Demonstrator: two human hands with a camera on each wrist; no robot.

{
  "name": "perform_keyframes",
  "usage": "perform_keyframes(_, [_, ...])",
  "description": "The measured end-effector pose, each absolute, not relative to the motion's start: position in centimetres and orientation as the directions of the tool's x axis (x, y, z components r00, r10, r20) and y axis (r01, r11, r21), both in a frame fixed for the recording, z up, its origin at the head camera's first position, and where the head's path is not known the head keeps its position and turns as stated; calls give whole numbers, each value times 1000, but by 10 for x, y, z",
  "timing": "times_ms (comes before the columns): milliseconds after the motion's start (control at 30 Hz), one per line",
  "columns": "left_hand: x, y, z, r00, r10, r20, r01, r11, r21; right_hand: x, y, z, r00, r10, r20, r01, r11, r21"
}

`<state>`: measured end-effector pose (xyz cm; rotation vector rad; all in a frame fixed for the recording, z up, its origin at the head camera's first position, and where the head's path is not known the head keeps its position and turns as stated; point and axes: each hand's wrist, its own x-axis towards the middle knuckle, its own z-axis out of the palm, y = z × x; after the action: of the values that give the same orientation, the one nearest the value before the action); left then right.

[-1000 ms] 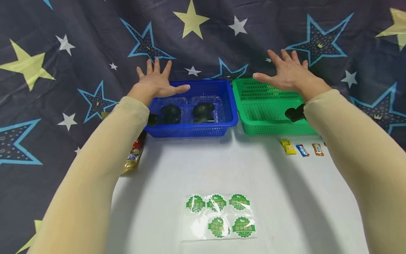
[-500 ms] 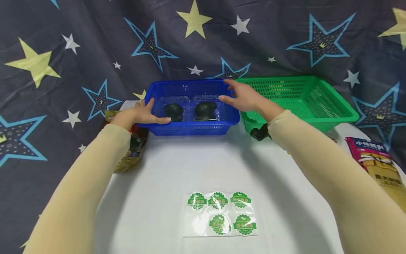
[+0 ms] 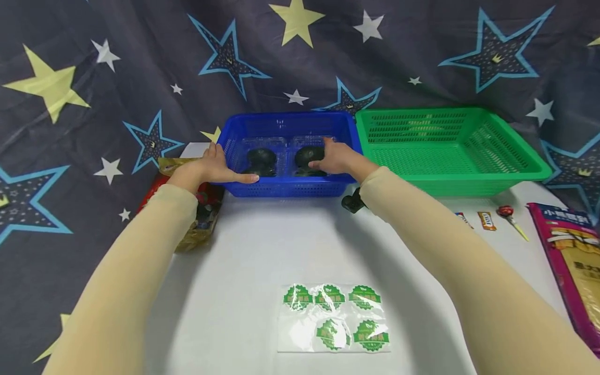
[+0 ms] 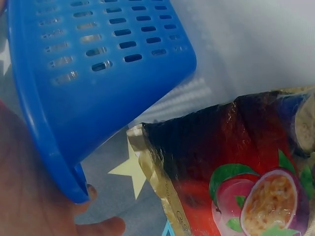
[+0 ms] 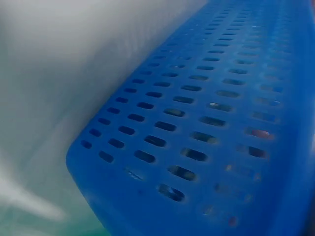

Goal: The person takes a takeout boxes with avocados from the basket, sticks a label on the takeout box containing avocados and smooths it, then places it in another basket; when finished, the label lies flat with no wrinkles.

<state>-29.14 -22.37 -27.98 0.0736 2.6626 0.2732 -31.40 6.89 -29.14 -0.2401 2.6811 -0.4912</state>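
Note:
A blue plastic basket (image 3: 281, 188) with slotted walls stands at the back of the white table. Inside are two clear plastic boxes (image 3: 284, 151), each with dark, rounded lumps (image 3: 260, 157) in it. At the basket's left front corner is my left hand (image 3: 206, 169), its thumb stretched along the front rim and its fingers along the left side. The left wrist view shows fingertips (image 4: 106, 227) past the rim's corner. My right hand (image 3: 338, 158) reaches over the front rim above the right-hand box, thumb and forefinger apart. The right wrist view shows only the basket's slotted wall (image 5: 187, 128).
A green basket (image 3: 450, 185) stands close on the right. Small wrapped sweets (image 3: 487, 221), a lollipop (image 3: 506, 211) and a snack bag (image 3: 581, 260) lie right. A red-and-gold bag (image 4: 236, 187) stands left of the blue basket. A sheet of green stickers (image 3: 334, 317) lies in front.
Both hands have come down from raised and spread. The left moved to the blue basket's left corner; the right swung left from over the green basket into the blue one.

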Motion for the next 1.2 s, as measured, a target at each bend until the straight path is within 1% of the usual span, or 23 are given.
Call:
perform_keyframes(200, [-291,-221,-276,-897,99,-430,22,983,181,-318,69,-291,-917,-174,-359,-64,952,-300])
perform_keyframes(367, [-292,-220,-275,-900,84,-428,8,984,177,-317,69,-289,-913,-173,-369,-80,964,-255])
perform_keyframes(500, [-291,-219,-276,-903,82,-421,9,985,173,-316,70,-287,-914,-167,-369,-73,964,-255])
perform_keyframes(633, [-290,-220,-278,-905,93,-414,23,985,172,-314,71,-287,-940,-126,-318,-8,938,-346])
perform_keyframes(733, [-290,-221,-278,-903,93,-419,20,984,177,-313,74,-287,-953,-97,-287,45,892,-450])
perform_keyframes(867, [-290,-221,-277,-900,93,-426,15,983,181,-310,76,-290,-944,-127,-304,109,751,-651])
perform_keyframes(967, [-291,-221,-278,-900,91,-426,14,983,182,-306,77,-294,-935,-181,-305,121,646,-754])
perform_keyframes(1000, [-291,-222,-279,-900,90,-426,12,983,183,-304,77,-294,-933,-203,-297,108,630,-769])
perform_keyframes(1067, [-291,-222,-279,-901,90,-425,11,983,184,-303,77,-294,-934,-238,-265,54,640,-766])
perform_keyframes(1200, [-292,-223,-281,-900,84,-428,3,982,188,-303,76,-293,-937,-278,-213,-38,685,-727])
